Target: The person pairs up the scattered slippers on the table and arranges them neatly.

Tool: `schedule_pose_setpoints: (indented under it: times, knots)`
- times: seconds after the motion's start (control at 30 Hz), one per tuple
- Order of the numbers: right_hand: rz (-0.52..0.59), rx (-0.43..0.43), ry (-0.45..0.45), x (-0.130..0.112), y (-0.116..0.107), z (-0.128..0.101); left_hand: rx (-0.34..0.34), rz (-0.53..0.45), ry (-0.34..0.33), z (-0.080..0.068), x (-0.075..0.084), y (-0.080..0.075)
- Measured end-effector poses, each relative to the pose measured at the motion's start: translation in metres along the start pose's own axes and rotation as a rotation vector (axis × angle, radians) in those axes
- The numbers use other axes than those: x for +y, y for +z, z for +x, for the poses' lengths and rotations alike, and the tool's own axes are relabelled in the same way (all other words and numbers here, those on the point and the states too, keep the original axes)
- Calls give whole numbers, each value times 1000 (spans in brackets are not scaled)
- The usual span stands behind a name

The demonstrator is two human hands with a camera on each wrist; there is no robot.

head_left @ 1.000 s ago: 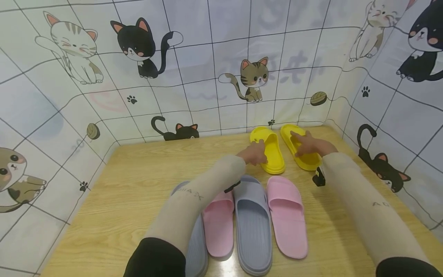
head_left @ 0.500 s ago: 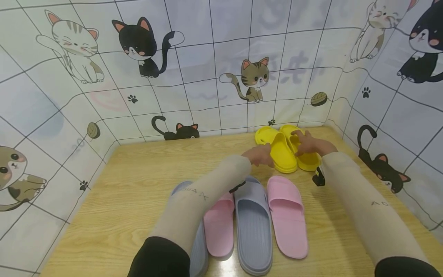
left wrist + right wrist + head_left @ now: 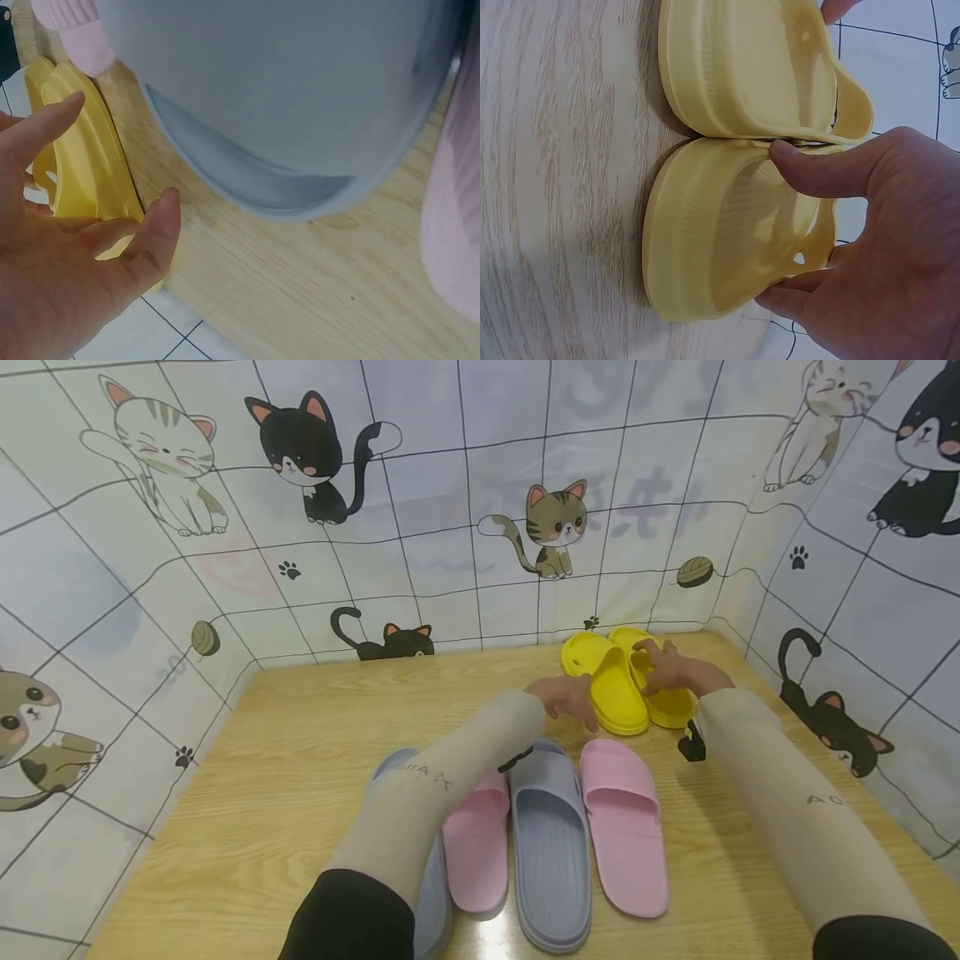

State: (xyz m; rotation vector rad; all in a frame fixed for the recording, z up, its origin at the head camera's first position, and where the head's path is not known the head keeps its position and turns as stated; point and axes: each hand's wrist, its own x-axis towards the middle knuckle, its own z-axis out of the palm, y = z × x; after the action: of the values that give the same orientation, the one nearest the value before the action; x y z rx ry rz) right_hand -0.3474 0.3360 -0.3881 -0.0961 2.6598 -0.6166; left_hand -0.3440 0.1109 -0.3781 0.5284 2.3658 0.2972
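Observation:
Two yellow clogs stand side by side at the back right of the wooden surface, toes toward the wall. Their edges meet in the right wrist view. My left hand (image 3: 567,697) is at the outer side of the left clog (image 3: 619,700), fingers spread and loosely bent in the left wrist view. My right hand (image 3: 670,669) grips the right clog (image 3: 679,247), thumb at its inner edge between the pair, fingers on its outer side. A fingertip of my left hand shows beside the left clog (image 3: 757,60) in that view.
In front lie two grey slippers (image 3: 553,868) and two pink slippers (image 3: 628,860), alternating in a row. My left forearm passes over the leftmost ones. A cat-patterned wall covering (image 3: 435,552) borders the wooden surface (image 3: 300,760) at back and sides.
The left clog has slid right until it meets the right clog, my left hand moving along with it. My right hand and the right clog have stayed almost in place.

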Motion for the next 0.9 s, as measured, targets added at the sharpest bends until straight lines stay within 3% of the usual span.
schedule_pose_setpoints:
  times: [0.37,0.6,0.9]
  knots:
    - [2,25,-1,0,0,-4,6,-45,15,-11,-4,3]
    - [13,35,-14,1,0,-9,-2,-58,10,-1,-7,4]
    - [17,44,-21,4,1,-4,4,-15,-37,0,-6,2]
